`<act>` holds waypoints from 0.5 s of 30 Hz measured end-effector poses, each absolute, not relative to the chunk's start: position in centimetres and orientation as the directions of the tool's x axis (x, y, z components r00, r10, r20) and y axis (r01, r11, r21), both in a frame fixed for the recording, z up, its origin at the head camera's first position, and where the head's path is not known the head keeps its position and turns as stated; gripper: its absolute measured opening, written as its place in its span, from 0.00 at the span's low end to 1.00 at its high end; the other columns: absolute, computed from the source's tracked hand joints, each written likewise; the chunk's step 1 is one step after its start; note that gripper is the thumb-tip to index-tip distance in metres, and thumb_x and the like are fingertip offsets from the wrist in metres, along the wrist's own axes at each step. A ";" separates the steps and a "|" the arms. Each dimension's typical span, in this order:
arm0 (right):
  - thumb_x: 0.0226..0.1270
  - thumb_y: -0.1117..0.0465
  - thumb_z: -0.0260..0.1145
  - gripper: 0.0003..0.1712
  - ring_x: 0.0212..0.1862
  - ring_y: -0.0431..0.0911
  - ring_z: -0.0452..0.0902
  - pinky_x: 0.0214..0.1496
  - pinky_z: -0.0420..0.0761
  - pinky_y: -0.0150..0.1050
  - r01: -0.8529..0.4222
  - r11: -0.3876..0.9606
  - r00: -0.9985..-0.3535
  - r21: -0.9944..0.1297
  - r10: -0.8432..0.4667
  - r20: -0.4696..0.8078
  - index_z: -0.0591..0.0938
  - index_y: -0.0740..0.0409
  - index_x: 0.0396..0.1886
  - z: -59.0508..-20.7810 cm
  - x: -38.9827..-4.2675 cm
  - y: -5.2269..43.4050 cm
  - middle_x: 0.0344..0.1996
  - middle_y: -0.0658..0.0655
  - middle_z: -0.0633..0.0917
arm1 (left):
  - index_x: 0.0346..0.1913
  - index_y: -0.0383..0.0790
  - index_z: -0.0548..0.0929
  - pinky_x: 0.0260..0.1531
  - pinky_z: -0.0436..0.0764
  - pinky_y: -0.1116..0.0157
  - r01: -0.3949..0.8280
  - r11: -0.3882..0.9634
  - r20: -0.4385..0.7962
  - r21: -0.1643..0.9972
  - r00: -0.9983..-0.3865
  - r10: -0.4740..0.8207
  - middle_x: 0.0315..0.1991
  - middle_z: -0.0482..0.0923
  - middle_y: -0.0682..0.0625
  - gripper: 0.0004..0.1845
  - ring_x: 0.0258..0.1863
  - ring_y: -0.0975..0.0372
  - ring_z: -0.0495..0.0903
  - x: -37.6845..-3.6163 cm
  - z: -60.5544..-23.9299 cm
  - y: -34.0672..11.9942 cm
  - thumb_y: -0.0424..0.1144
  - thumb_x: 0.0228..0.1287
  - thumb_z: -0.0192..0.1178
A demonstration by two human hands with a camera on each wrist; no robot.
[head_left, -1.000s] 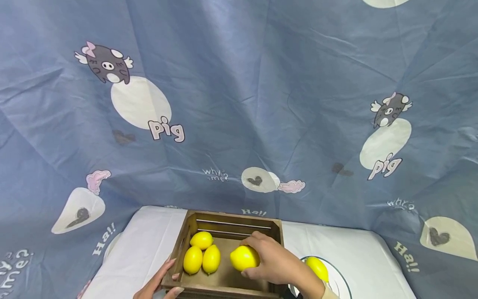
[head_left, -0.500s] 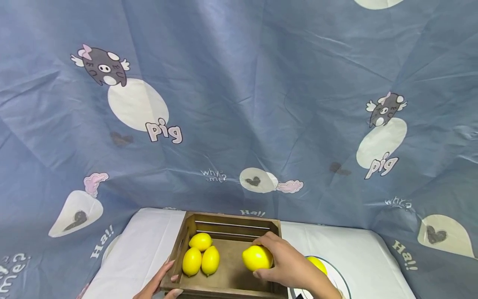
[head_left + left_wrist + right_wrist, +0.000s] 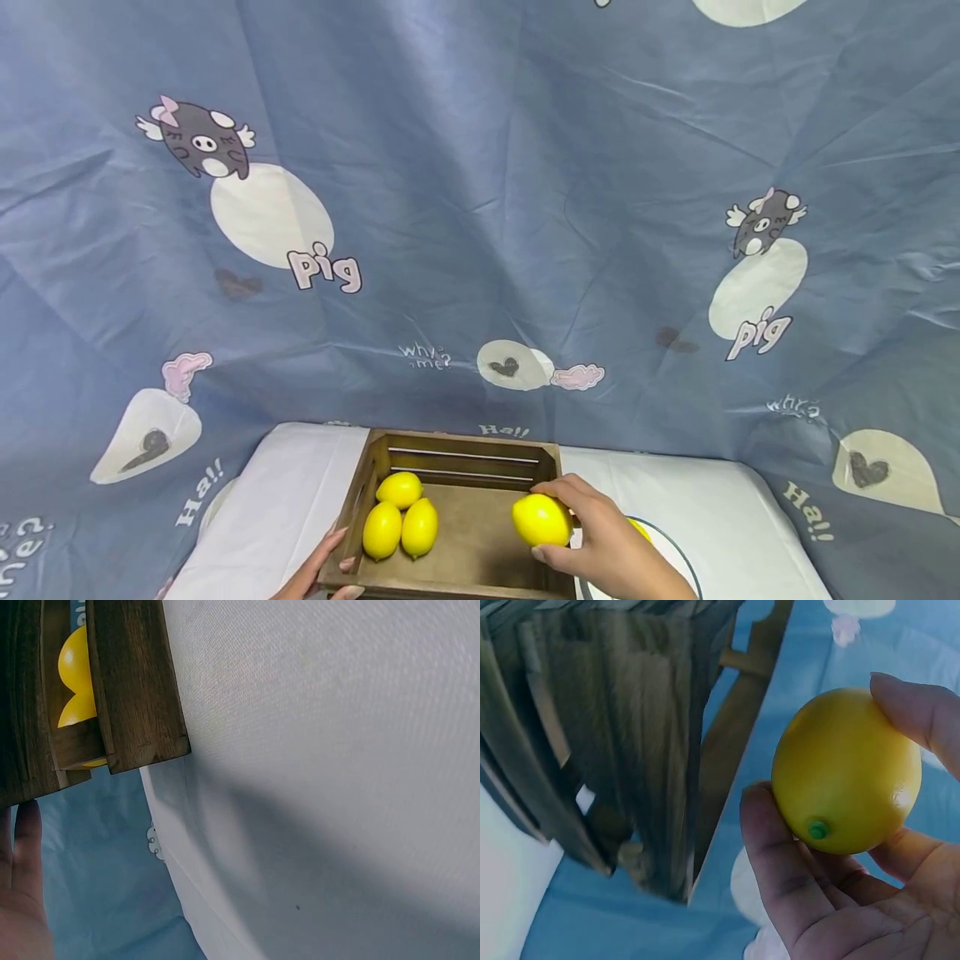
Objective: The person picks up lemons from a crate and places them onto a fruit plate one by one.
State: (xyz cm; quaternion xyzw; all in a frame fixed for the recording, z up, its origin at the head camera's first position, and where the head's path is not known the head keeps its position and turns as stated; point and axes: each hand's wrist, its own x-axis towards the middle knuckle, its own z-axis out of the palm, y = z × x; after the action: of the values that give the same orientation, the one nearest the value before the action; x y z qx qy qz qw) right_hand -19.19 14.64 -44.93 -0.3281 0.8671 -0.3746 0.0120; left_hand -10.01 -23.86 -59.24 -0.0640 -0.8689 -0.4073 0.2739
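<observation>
My right hand [image 3: 603, 537] holds a yellow lemon [image 3: 542, 521] above the right side of a slatted wooden crate [image 3: 480, 587]. In the right wrist view, thumb and fingers curve round the lemon [image 3: 847, 772], whose green stem end shows, beside the crate's outer slats [image 3: 630, 735]. At the crate's front left corner, my left hand [image 3: 311, 571] grips the wood, fingers at the side wall and thumb by the front. The left wrist view has the fingers [image 3: 28, 840] against the crate's edge. Three lemons [image 3: 400, 529] lie together at the crate's left.
Right of the crate, a round plate with a dark rim [image 3: 684, 557] is partly hidden by my right arm, and a bit of another lemon [image 3: 640, 528] shows on it. A white-covered table [image 3: 690, 492] carries everything. Blue printed cloth [image 3: 450, 208] hangs behind.
My right hand has carried its lemon rightward, from over the crate's middle to near its right wall. The left hand stays at the corner. The whole view has shifted slightly.
</observation>
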 end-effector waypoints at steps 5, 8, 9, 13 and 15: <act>0.58 0.55 0.82 0.29 0.43 0.37 0.77 0.45 0.84 0.34 -0.499 0.536 -0.837 -0.681 -0.501 0.218 0.82 0.43 0.59 -45.0 -18.9 16.6 0.49 0.39 0.81 | 0.70 0.37 0.75 0.50 0.71 0.85 0.422 0.600 0.568 0.680 -0.820 -0.067 0.63 0.77 0.29 0.47 0.63 0.77 0.67 -10.9 -62.3 -25.1 0.25 0.42 0.83; 0.59 0.54 0.82 0.29 0.44 0.37 0.77 0.46 0.84 0.34 -0.449 0.555 -0.865 -0.700 -0.465 0.187 0.82 0.45 0.60 -45.1 -18.9 17.8 0.50 0.41 0.81 | 0.74 0.37 0.71 0.47 0.76 0.82 0.506 0.489 0.581 0.710 -0.814 -0.002 0.66 0.74 0.31 0.49 0.61 0.77 0.70 -11.7 -64.5 -26.3 0.20 0.45 0.80; 0.59 0.55 0.82 0.30 0.44 0.37 0.77 0.46 0.84 0.34 -0.436 0.557 -0.872 -0.707 -0.455 0.179 0.82 0.46 0.60 -45.2 -18.9 18.2 0.50 0.42 0.82 | 0.73 0.35 0.71 0.45 0.78 0.81 0.513 0.459 0.572 0.726 -0.820 0.012 0.65 0.72 0.28 0.48 0.60 0.78 0.70 -11.9 -64.7 -26.5 0.18 0.45 0.78; 0.60 0.54 0.81 0.31 0.43 0.38 0.78 0.45 0.85 0.34 -0.372 0.564 -0.897 -0.737 -0.422 0.130 0.81 0.52 0.62 -45.6 -18.7 19.5 0.51 0.48 0.82 | 0.68 0.31 0.74 0.40 0.79 0.80 0.452 0.473 0.534 0.756 -0.844 -0.048 0.67 0.75 0.44 0.45 0.57 0.80 0.72 -11.4 -62.4 -25.2 0.16 0.41 0.78; 0.60 0.55 0.82 0.33 0.43 0.40 0.79 0.44 0.86 0.34 -0.330 0.564 -0.913 -0.757 -0.395 0.104 0.80 0.55 0.64 -45.9 -18.5 19.9 0.52 0.52 0.82 | 0.65 0.29 0.75 0.38 0.79 0.80 0.435 0.475 0.527 0.765 -0.847 -0.073 0.68 0.73 0.57 0.44 0.56 0.81 0.71 -11.1 -61.0 -24.5 0.14 0.38 0.76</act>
State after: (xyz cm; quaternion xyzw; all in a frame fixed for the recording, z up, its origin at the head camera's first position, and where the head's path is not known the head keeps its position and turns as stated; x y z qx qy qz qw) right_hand -18.51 19.92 -45.85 -0.2052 0.8836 -0.4192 0.0386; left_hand -11.09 -24.48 -61.04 -0.1102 -0.8204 -0.5002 0.2541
